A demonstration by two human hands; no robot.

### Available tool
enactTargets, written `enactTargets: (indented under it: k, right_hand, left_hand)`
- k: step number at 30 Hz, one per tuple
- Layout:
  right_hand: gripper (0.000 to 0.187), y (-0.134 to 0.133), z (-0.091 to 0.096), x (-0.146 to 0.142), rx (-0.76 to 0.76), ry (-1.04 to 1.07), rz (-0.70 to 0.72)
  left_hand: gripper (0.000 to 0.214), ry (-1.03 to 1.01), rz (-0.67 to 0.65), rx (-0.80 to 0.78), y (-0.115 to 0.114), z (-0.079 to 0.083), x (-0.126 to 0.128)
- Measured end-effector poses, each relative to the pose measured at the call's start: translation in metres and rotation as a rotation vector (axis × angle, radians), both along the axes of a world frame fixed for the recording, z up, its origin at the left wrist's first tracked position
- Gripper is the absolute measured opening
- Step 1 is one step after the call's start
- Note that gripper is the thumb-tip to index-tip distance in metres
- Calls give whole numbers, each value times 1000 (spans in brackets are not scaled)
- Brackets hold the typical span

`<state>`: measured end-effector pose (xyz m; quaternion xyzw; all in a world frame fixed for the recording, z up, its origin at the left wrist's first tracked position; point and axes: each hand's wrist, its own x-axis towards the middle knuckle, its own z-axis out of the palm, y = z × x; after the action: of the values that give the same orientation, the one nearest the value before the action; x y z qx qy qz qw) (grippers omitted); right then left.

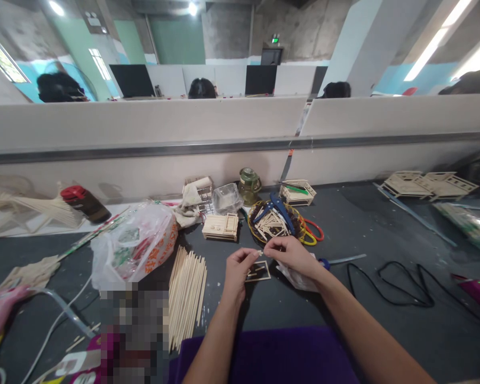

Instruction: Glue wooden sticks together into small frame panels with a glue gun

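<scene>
My left hand [241, 266] and my right hand [295, 257] are raised over the dark table, fingertips pinched close together. A tiny pale bit shows between them, too small to name. Just below my hands lies a small rectangular frame of wooden sticks [267, 277], partly hidden by my left hand. A clear plastic bag [300, 278] lies under my right hand and wrist. Left of my left hand is a loose pile of long thin wooden sticks [187, 298]. Beyond my hands stands a basket [260, 238] with short stick pieces and blue-handled cutters [280, 209].
A small stick-built bench [221, 226] stands behind the pile. To the left are a white plastic bag [134, 242], a dark bottle with a red lid [86, 204] and a pink glue gun [4, 306]. A black cable [408, 303] crosses the right side.
</scene>
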<state>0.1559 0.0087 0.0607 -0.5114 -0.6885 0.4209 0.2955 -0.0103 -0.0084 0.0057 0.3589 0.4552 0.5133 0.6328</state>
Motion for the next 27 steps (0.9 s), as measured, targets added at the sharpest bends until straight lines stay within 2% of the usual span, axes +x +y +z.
enactTargets:
  k: [6,17,27]
  right_hand:
    - [19,1,-8,0,21,-8,13]
    - [18,0,-8,0,26,-15,19]
    - [16,-4,-16,1,134,-13,-47]
  left_hand:
    - [23,-7,-9,-6,0,-1,0]
    - [21,-10,-6,4,0,1,-1]
    - [23,-17,-9,0,-1,1,0]
